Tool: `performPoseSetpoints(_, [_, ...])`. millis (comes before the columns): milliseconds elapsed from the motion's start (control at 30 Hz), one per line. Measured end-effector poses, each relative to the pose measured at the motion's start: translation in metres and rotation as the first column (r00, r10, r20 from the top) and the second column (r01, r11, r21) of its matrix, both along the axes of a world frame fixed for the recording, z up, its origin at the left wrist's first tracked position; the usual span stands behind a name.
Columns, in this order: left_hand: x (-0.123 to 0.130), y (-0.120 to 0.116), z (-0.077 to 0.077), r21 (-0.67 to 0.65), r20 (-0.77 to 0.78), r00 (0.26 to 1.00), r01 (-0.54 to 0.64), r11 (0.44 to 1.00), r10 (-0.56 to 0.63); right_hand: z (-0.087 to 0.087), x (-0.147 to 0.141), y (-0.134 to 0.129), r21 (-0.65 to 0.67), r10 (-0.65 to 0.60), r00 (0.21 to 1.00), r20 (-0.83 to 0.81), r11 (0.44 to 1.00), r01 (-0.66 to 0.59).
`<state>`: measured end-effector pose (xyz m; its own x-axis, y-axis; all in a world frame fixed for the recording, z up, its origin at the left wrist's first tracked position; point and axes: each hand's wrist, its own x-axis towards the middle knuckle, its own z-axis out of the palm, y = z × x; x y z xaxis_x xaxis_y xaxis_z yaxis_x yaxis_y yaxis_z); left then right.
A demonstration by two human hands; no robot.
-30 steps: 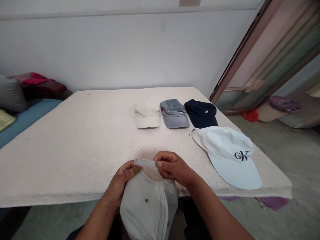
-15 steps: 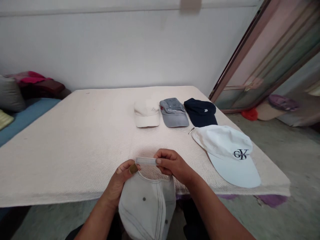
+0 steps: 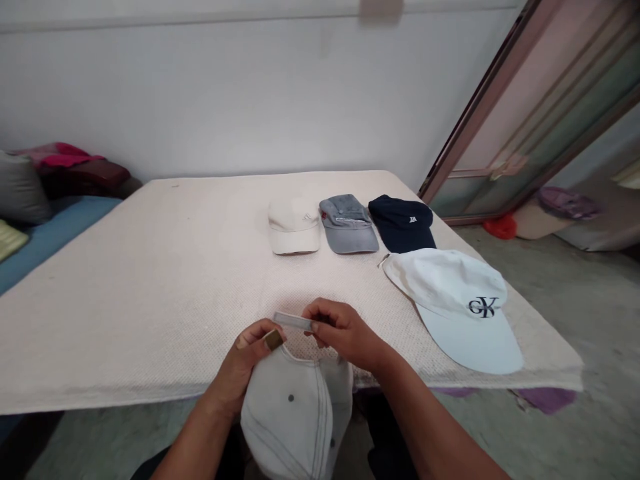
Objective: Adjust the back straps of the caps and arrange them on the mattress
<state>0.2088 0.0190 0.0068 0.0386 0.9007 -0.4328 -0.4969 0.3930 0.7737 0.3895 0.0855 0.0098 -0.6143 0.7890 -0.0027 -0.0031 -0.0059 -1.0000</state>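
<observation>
— Holding the grey cap (image 3: 295, 417) at the table's (image 3: 150, 280) near edge: left hand (image 3: 247, 363) pinches its buckle (image 3: 273, 340), right hand (image 3: 343, 333) grips the strap (image 3: 295, 321).

— I'd keep the strap flat, feeding it straight.

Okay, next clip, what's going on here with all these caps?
A person is holding a pale grey fabric cap at the near edge of the cloth-covered table. The left hand grips the back of the cap by its brass buckle, and the right hand pinches the cap's grey adjuster strap. Farther back on the table lie a cream cap, a grey cap, a navy cap and a large white cap with a dark monogram.
</observation>
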Motion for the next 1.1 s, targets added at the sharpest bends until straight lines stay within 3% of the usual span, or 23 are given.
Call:
performPoseSetpoints(100, [0.001,0.001,0.004,0.016,-0.002,0.999,0.032,0.999,-0.032,0.005,-0.002,-0.002,0.087,-0.018,1.000,-0.016,0.996,0.019])
performPoseSetpoints(167, [0.002,0.002,0.004,0.018,0.001,1.000,0.021,1.000,-0.021,0.005,-0.003,-0.002,0.067,-0.033,0.999,-0.038,0.997,0.035])
performPoseSetpoints(367, [0.001,0.003,0.000,0.002,-0.003,1.000,-0.011,1.000,0.011,-0.002,-0.004,0.000,-0.222,-0.044,0.973,-0.227,0.975,-0.008])
performPoseSetpoints(467, [0.000,0.002,-0.001,0.004,-0.003,1.000,-0.012,1.000,0.012,-0.002,-0.005,-0.001,-0.273,-0.021,0.968,-0.250,0.961,-0.050])
performPoseSetpoints(733, [-0.003,0.001,-0.005,0.021,0.013,1.000,-0.012,1.000,0.011,-0.004,-0.005,-0.001,-0.253,0.054,0.986,-0.159,0.963,-0.094])
performPoseSetpoints(967, [0.000,0.002,-0.003,-0.003,-0.054,0.997,0.051,0.999,-0.051,-0.002,-0.003,-0.001,-0.133,0.081,0.996,-0.041,0.987,-0.086])
performPoseSetpoints(1100, [-0.001,0.001,-0.007,0.029,-0.069,0.994,0.083,0.996,-0.081,-0.002,-0.002,-0.002,-0.181,0.124,0.990,-0.064,0.974,-0.133])
